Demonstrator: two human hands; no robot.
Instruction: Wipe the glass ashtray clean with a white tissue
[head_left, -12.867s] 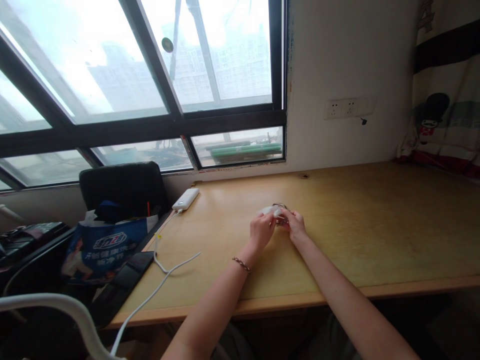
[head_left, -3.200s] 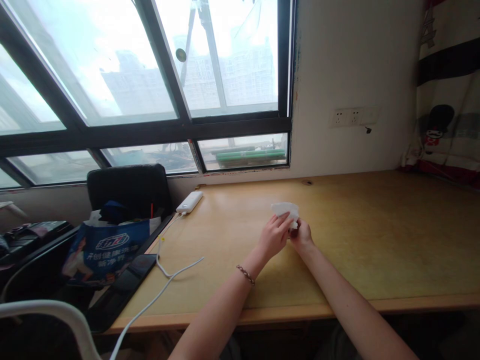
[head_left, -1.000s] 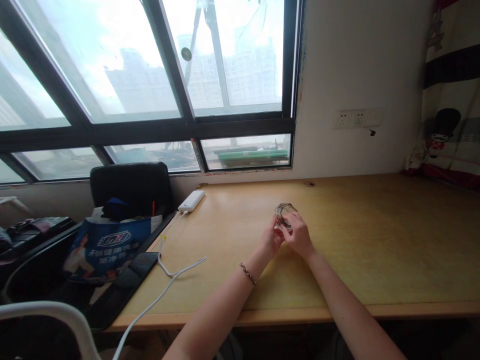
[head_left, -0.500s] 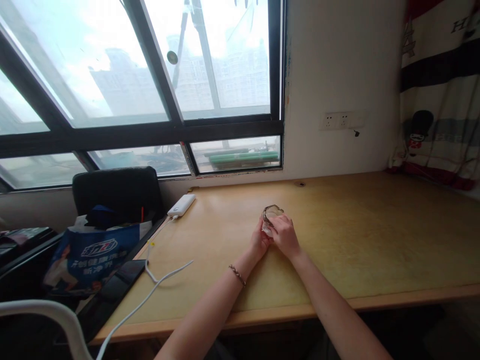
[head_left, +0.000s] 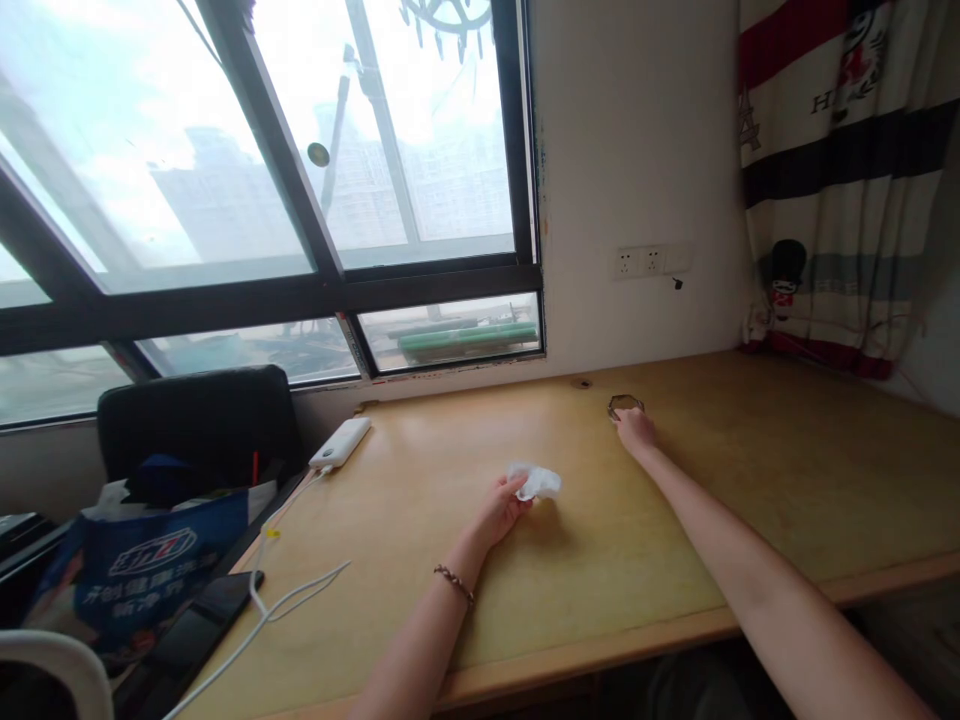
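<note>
My left hand holds a crumpled white tissue between thumb and fingers, just above the middle of the wooden table. Farther back and to the right, my right hand grips the near edge of a small dark-rimmed, ring-shaped thing. Its middle looks see-through or hollow, and its exact kind is not clear. My right fingertips are partly hidden by the hand itself. A braided bracelet circles my left wrist.
On the table, a white power bank lies at the left edge with a white cable running from it. A dark phone-like slab, a blue bag and a black chair stand left. Wall sockets are behind.
My hands have moved apart. The right hand has carried the ring-shaped thing away to the back right; the left keeps the tissue near the middle. The camera view has turned slightly right.
</note>
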